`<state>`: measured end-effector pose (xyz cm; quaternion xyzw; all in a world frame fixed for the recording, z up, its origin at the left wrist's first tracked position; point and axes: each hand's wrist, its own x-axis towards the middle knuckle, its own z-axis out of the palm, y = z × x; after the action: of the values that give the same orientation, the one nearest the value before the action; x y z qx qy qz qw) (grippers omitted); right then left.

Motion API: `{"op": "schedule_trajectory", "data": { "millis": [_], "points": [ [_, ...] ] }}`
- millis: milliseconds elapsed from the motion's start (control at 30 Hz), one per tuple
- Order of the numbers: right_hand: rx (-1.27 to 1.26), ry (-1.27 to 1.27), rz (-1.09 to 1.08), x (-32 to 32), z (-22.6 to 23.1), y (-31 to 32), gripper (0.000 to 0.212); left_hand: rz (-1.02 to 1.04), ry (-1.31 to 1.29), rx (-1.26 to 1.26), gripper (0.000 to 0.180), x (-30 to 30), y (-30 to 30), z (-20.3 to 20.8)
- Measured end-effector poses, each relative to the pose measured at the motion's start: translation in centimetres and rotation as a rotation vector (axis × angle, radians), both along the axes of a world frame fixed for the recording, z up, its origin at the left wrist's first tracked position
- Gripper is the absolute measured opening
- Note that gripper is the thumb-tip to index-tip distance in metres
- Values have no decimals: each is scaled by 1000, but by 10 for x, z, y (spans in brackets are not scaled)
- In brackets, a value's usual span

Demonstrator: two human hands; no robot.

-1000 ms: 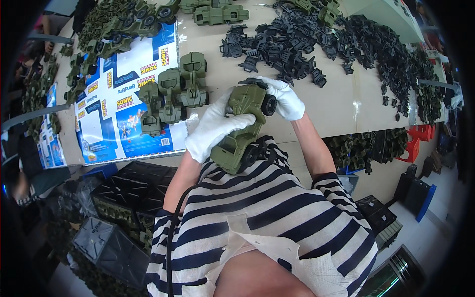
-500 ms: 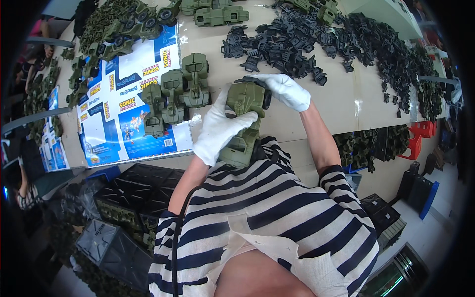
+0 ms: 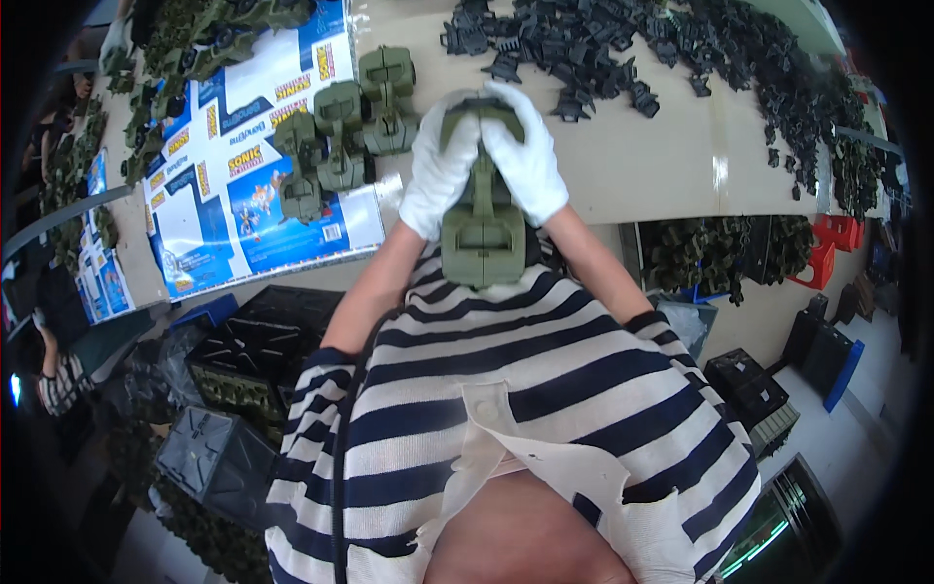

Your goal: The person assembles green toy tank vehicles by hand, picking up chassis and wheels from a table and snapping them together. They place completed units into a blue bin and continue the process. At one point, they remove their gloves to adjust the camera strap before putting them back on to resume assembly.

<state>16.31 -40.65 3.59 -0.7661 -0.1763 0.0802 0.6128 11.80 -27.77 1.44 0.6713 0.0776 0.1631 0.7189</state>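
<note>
An olive-green toy vehicle [image 3: 484, 243] is between my two white-gloved hands, its near end against my striped shirt at the table's edge. My left hand [image 3: 440, 167] wraps the left side of its far end, thumb on top. On the other side my right hand [image 3: 526, 161] closes round it the same way, thumb pressed near the middle. The gloves hide most of the far end and whatever the fingertips touch underneath. Left of my hands stand several similar green toy vehicles [image 3: 341, 136] with dark wheels.
Black plastic parts [image 3: 574, 49] lie heaped at the far right of the table [image 3: 623, 165]. A printed blue-and-white sheet [image 3: 282, 209] covers its left part, with more green vehicles [image 3: 219, 49] behind. Dark crates [image 3: 258, 341] stand below left, and red stools [image 3: 827, 248] at right.
My right hand has come down from the vehicle's far right corner onto its side. The left hand has shifted farther round, and the vehicle now points straight away from me.
</note>
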Motion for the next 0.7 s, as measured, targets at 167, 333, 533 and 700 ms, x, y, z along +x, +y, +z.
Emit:
{"op": "schedule_trajectory", "data": {
  "millis": [167,333,533,700],
  "points": [
    [111,75,-171,5,-24,16,31,91,99,28,33,7,-1,-31],
    [81,83,-106,20,-49,21,20,147,165,-130,30,12,1,-52],
    [58,-45,-153,36,-95,15,20,145,246,108,39,26,-1,-47],
    [-182,-241,-289,51,-137,-12,17,-12,308,825,64,30,32,-18]
  ]
}}
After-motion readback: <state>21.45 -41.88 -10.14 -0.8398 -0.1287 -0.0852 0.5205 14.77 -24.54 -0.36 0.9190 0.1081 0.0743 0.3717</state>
